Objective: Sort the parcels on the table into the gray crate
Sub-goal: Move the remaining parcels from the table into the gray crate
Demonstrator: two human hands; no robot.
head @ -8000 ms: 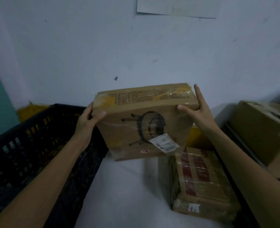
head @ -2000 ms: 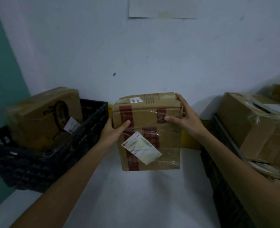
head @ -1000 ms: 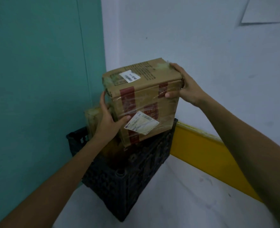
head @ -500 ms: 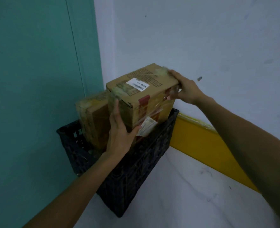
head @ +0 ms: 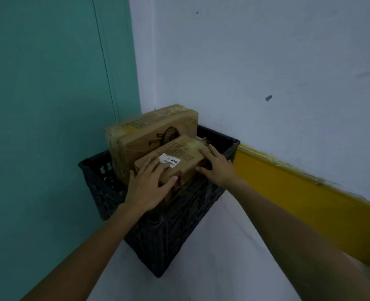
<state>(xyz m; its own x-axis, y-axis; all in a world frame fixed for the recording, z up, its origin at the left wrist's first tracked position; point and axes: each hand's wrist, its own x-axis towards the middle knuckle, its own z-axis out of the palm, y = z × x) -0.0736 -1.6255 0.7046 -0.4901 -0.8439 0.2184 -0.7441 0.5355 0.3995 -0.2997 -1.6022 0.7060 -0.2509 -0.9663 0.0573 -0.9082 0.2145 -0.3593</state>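
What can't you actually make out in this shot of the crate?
All in the head view:
- Inside and floor of the crate: hidden by both parcels and its own wall.
- Lower part of the small parcel: covered by the left hand, the right hand and the rim.
- Text on the label: too small and blurred.
- Drawing on the big parcel: partly behind the small parcel.
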